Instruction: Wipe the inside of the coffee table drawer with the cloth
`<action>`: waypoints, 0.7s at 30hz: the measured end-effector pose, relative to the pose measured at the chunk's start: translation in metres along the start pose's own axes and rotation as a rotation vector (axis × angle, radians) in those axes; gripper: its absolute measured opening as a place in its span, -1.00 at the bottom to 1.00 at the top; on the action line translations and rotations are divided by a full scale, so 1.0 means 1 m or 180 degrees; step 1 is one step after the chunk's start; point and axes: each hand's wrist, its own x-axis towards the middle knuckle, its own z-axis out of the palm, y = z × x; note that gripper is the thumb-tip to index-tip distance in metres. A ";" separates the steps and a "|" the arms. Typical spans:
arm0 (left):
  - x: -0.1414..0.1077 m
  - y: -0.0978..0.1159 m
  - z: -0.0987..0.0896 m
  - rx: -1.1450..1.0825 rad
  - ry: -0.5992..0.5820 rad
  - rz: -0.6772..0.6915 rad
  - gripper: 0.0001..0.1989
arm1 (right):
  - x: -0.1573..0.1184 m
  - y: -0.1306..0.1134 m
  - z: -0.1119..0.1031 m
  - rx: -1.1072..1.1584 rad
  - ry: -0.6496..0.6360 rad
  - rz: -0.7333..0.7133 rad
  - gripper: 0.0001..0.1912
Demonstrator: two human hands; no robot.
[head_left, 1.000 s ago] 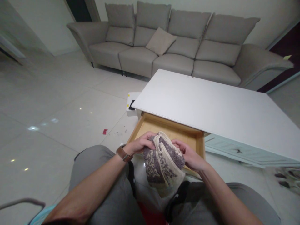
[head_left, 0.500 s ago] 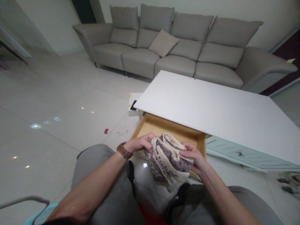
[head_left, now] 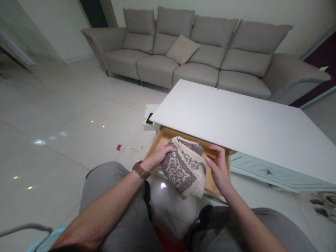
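Note:
A folded towel (head_left: 182,168), purple-grey and cream with a raised pattern, hangs over the front of a pulled-out wooden drawer (head_left: 154,147). My left hand (head_left: 160,154) is closed on the towel's left upper edge, thumb on top; its other fingers are hidden behind the cloth. To the right of the towel, my right hand (head_left: 219,166) is apart from it, fingers spread and nothing in them. The towel's lower corner droops past the drawer front. Much of the drawer's inside is covered by the towel and hands.
The drawer belongs to a white coffee table (head_left: 236,119). By its left end a white box (head_left: 150,126) with a dark flat item on it stands on the tiled floor. A red scrap (head_left: 119,147) lies farther left. A grey sofa (head_left: 157,68) with a beige cushion (head_left: 183,49) stands behind.
My right hand has let go of the towel and opened, moving slightly up and right. The bunched towel is now flatter and a little higher, still in my left hand.

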 end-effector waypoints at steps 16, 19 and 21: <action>0.000 -0.002 0.010 0.0189 0.0273 0.0565 -0.53 | -0.007 0.005 0.007 -0.0640 -0.1331 -0.0220 -0.78; -0.004 0.004 0.014 0.0483 0.0296 0.0644 -0.54 | -0.006 0.003 0.003 -0.0117 -0.1461 0.0079 -0.73; -0.007 0.008 0.016 0.0571 0.0290 0.0683 -0.53 | -0.007 0.002 0.002 -0.0010 -0.1380 0.0241 -0.78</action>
